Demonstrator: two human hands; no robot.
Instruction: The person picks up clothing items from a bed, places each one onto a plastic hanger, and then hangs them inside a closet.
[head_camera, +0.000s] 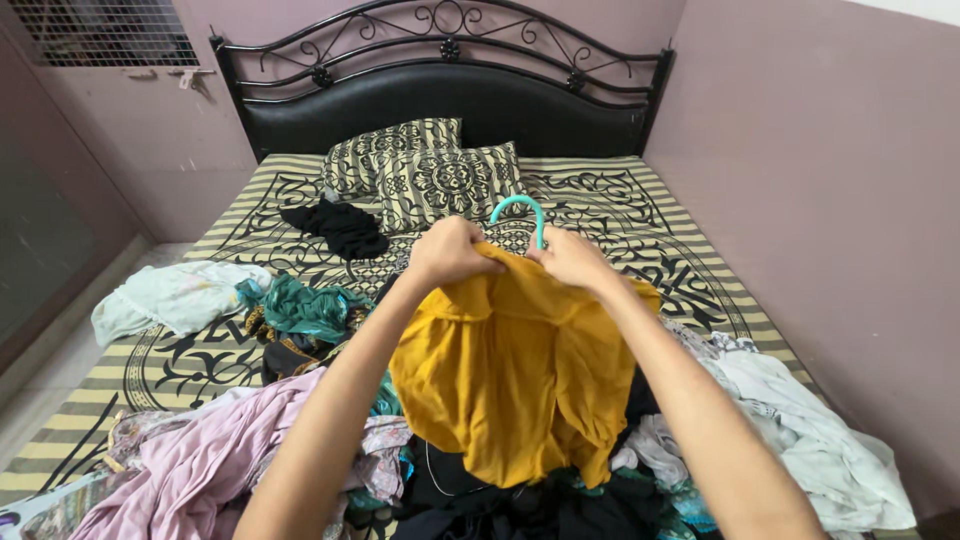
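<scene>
Left fingers: curled tight on the gathered neckline of the mustard-yellow cloth garment (515, 370), left hand (452, 250) bunched into a fist just left of the teal plastic hanger hook (522, 210).
Right fingers: pinched closed on the same neckline, right hand (572, 258) just right of the hook and touching its stem.
Hanger: only the curved hook showing, rising between the two hands; shoulders of the hanger hidden inside the fabric.
Garment: held up off the heap, hanging loose below the hook, neckline crumpled around the hook's base.
Progress: hanger seemingly already inside the garment; neck not yet smoothed flat, so settling the cloth on the hanger judged unfinished.
Left to do: large heap of mixed clothes (480, 500) directly below the hook, none of it on hangers as far as visible.
Left of the hook: teal-green crumpled cloth (305, 305), pale white-green bundle (175, 295), pink-lilac sheet-like fabric (200, 455).
Right of the hook: white crumpled garment (800, 420).
Beyond the hook: black folded cloth (340, 225), two patterned black-and-cream pillows (420, 170), black metal headboard (440, 100), all on the striped patterned bedspread (620, 195).
</scene>
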